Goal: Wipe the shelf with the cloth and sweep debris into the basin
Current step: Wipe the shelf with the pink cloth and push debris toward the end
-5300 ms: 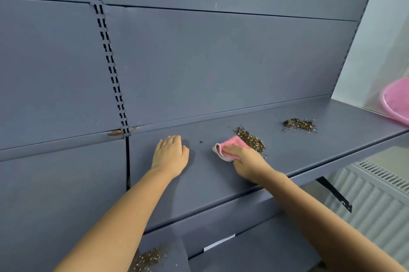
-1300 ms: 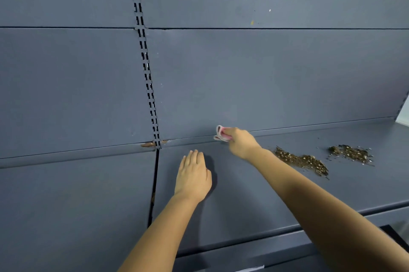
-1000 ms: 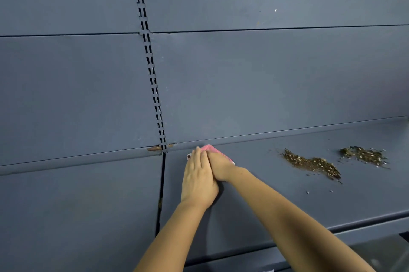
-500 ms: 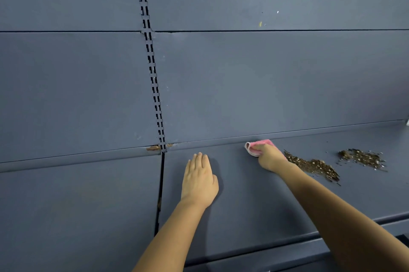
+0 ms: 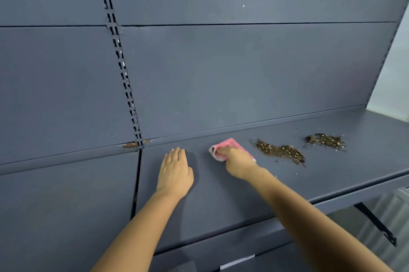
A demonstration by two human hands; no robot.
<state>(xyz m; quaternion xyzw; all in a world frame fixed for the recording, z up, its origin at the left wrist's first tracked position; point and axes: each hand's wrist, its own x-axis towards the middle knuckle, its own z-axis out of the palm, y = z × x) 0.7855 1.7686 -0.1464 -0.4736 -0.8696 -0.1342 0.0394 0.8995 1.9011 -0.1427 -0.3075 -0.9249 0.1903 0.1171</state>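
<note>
Head view: your left hand (image 5: 176, 173) lies flat on the shelf (image 5: 232, 200), fingers straight and pressed together. Your right hand (image 5: 239, 162) has its fingers curled round the pink cloth (image 5: 223, 148) and presses it on the shelf just left of the nearer debris (image 5: 280, 151). A second pile (image 5: 325, 140) sits further right. The basin is out of view.

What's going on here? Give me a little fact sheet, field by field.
Surface: dark grey metal shelf
Left hand: flat on the shelf, fingers straight
Right hand: grips a pink folded cloth, pressed to the shelf
Debris: two brown crumb piles, nearer pile right of the cloth, farther pile beyond it
Basin: not in view
</note>
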